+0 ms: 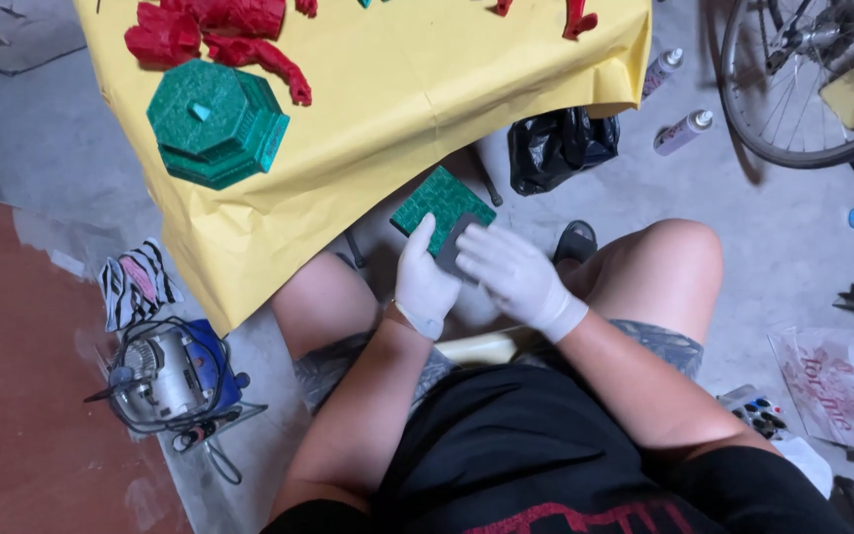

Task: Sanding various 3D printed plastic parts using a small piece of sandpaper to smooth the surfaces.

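My left hand [423, 280], in a white glove, holds a flat green square panel [437, 205] by its lower edge, tilted above my knees. In its own white glove, my right hand [514, 274] presses a small dark grey pad [454, 249] against the panel's lower right corner. Both hands meet just below the edge of a table covered in yellow paper [397, 99]. I sit with bare knees apart.
On the yellow paper sit a green octagonal tiered piece [215, 124] and red sculpted parts [214, 35]. A small machine with coiled cables [172, 376] lies on the floor at left. A black bag [557, 146], spray cans [682, 131] and a bicycle wheel [803, 89] are at right.
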